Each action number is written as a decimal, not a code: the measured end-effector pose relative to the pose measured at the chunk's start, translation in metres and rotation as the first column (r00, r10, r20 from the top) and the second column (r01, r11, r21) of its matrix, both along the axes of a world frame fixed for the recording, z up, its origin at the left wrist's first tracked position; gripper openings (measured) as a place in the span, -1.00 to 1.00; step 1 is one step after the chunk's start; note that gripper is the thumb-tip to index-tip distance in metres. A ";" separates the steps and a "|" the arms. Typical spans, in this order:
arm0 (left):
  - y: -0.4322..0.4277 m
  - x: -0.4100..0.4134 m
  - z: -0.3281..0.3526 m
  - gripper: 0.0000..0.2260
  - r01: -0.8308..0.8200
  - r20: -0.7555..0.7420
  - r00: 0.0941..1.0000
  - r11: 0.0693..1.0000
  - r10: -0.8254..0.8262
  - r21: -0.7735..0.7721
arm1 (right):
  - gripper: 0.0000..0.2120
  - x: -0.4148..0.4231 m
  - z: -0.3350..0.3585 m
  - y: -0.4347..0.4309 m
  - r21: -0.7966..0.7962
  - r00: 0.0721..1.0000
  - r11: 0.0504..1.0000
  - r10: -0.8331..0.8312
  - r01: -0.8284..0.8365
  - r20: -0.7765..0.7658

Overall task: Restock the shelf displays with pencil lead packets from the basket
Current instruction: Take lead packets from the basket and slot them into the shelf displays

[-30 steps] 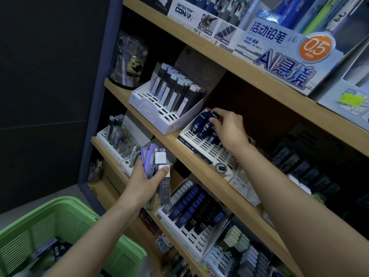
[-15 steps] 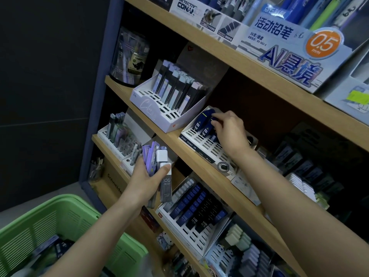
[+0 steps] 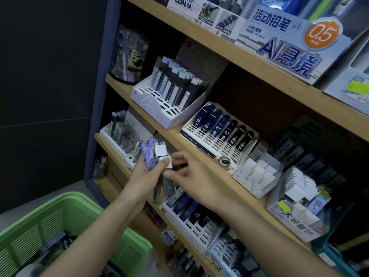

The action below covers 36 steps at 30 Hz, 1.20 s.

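My left hand (image 3: 142, 181) grips a fanned bunch of pencil lead packets (image 3: 153, 156), purple ones and a grey one with a white cap, in front of the lower shelf. My right hand (image 3: 191, 174) has come to the bunch and its fingers pinch the grey white-capped packet (image 3: 168, 185). On the middle shelf, a white slotted display (image 3: 209, 143) holds a back row of dark blue and black lead packets (image 3: 221, 126). The green basket (image 3: 65, 214) sits at the bottom left with a few packets inside.
A white display of tall grey and lilac packets (image 3: 171, 90) stands left of the blue one. Below, another white tray holds HB 0.5 packets (image 3: 191, 212). Clear boxes of erasers (image 3: 261, 172) fill the right. The top shelf carries mechanical pencil boxes (image 3: 289, 35).
My right hand has left the blue packet display on the middle shelf and dropped down left to the bunch in my left hand. The blue packets now stand in the display's row.
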<state>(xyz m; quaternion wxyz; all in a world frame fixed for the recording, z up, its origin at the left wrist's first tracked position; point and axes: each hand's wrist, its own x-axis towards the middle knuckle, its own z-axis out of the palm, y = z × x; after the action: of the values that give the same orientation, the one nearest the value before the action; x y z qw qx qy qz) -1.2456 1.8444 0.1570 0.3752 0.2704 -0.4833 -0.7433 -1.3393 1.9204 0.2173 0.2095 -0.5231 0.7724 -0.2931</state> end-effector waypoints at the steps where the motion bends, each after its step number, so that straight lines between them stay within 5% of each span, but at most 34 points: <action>1: 0.000 0.000 -0.001 -0.76 0.001 -0.006 1.000 1.000 -0.001 0.009 | -0.64 0.002 -0.006 0.000 0.015 0.997 1.000 -0.011 0.009 0.079; 17: 0.020 0.001 -0.003 -0.78 0.035 -0.007 0.999 0.993 -0.034 0.109 | -0.79 0.003 -0.008 0.019 0.008 0.921 0.995 -0.099 0.104 0.378; 25: 0.034 -0.003 -0.005 -0.83 0.041 0.041 0.998 0.996 -0.044 0.081 | -0.71 -0.014 0.025 0.064 -0.104 0.945 0.979 -0.136 0.173 0.298; 29: 0.039 -0.007 -0.005 -0.81 0.053 0.075 0.996 0.998 -0.056 0.044 | -0.82 -0.032 0.055 0.099 -0.238 0.973 0.943 -0.230 0.232 0.037; 36: 0.051 -0.014 -0.004 -0.78 0.104 0.105 0.990 0.994 -0.099 -0.043 | -0.92 -0.067 0.082 0.155 -0.524 0.836 0.759 -0.528 0.387 -0.147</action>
<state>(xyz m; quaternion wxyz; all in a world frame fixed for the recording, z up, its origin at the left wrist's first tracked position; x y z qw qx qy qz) -1.2597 1.8951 0.1531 0.3180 0.2742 -0.5328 -0.7347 -1.4059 2.0750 0.2991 -0.1179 -0.3876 0.8034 -0.4364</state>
